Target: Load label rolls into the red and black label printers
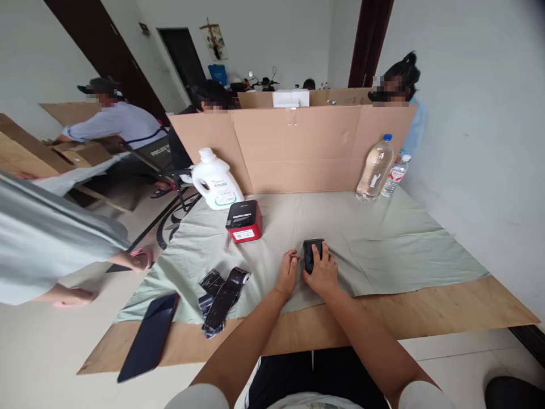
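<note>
A small black box-shaped device (309, 248) sits on the cloth in front of me. My right hand (324, 272) grips it from above, thumb at its near left side and fingers across its top. Just left of it is my left hand (288, 274), its fingers loosely bent and holding nothing; whether a fingertip touches the device I cannot tell. Farther left, a crumpled black strip (225, 298) with a white round end lies over more dark shiny pieces (208, 301). Beyond them stands a red and black box-shaped device (244, 221) with a white label.
A black phone-like slab (149, 335) overhangs the table's left edge. At the back stand a white jug (216, 182), a large clear bottle (375, 170) and a smaller bottle (395, 177), before a cardboard screen (298, 150). People sit beyond; another stands at left.
</note>
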Motion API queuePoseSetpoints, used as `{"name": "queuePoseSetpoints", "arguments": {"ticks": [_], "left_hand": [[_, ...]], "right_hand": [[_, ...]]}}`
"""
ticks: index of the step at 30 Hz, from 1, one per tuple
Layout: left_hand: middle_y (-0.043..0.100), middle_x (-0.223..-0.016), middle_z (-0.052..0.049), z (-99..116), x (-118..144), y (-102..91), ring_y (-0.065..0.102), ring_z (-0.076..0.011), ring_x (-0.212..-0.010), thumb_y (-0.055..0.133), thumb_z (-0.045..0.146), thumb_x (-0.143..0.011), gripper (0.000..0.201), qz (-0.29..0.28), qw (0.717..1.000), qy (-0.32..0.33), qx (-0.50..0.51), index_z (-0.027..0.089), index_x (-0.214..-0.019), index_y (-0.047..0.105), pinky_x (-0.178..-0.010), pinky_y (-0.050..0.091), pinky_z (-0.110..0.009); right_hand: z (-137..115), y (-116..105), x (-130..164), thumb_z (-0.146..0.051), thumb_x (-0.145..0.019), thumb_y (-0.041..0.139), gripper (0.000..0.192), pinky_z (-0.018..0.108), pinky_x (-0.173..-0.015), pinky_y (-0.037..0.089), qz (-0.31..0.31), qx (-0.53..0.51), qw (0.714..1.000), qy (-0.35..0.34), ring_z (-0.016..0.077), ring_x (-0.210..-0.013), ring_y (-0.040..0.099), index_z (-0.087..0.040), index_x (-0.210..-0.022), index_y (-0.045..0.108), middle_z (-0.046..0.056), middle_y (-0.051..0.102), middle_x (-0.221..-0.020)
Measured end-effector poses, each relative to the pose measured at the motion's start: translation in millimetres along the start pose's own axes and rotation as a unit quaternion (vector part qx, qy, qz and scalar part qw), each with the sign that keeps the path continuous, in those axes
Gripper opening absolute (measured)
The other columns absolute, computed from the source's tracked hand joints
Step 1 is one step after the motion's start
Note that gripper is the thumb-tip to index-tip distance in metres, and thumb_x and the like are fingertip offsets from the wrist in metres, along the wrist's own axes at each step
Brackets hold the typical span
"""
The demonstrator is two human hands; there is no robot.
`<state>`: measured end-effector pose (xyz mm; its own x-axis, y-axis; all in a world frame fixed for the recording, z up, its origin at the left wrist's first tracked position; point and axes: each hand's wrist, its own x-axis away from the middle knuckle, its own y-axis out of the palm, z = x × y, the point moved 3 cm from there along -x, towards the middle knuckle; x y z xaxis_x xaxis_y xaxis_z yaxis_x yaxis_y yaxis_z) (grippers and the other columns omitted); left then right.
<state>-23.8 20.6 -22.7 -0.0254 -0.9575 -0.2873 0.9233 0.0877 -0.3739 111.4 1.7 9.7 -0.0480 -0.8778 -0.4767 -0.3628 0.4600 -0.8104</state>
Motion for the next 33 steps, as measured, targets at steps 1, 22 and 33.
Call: {"name": "queuePoseSetpoints", "arguments": {"ticks": [1, 22, 33], "left_hand": [[0.053, -0.126, -0.015, 2.9, 2.1, 0.6, 0.057, -0.0195, -0.109, 0.026, 0.045, -0.097, 0.046, -0.019, 0.999, 0.016, -0.028, 0.017, -0.129, 0.042, -0.095, 0.047, -0.039], [0.037, -0.15, -0.004, 30.6, 11.7, 16.1, 0.026, -0.027, -0.14, 0.052, 0.04, -0.087, 0.049, -0.248, 0.917, 0.1, -0.295, 0.03, -0.135, 0.047, -0.114, 0.017, -0.052], [0.054, -0.122, -0.01, -6.4, -31.0, -74.0, 0.05, -0.0218, -0.116, 0.046, 0.031, -0.089, 0.03, 0.247, 0.968, -0.031, 0.031, 0.02, -0.115, 0.052, -0.098, 0.04, -0.037]], "right_hand": [[8.0, -2.4, -6.0, -0.042, -0.072, 0.063, 0.072, 0.049, -0.078, 0.044, 0.019, -0.006, 1.0, -0.016, 0.0361, -0.104, 0.05, -0.019, -0.137, 0.042, 0.021, 0.033, -0.145], [240.2, -8.0, -152.4, -0.053, -0.077, 0.055, 0.083, 0.054, -0.098, 0.03, -0.068, 0.153, 0.966, 0.196, 0.0428, -0.127, 0.032, -0.015, -0.146, 0.028, 0.02, 0.021, -0.151], [80.7, 54.9, -114.0, -0.048, -0.075, 0.052, 0.067, 0.051, -0.105, 0.033, -0.092, -0.135, 0.985, -0.061, 0.0336, -0.131, 0.039, -0.014, -0.132, 0.048, 0.021, 0.045, -0.138]]}}
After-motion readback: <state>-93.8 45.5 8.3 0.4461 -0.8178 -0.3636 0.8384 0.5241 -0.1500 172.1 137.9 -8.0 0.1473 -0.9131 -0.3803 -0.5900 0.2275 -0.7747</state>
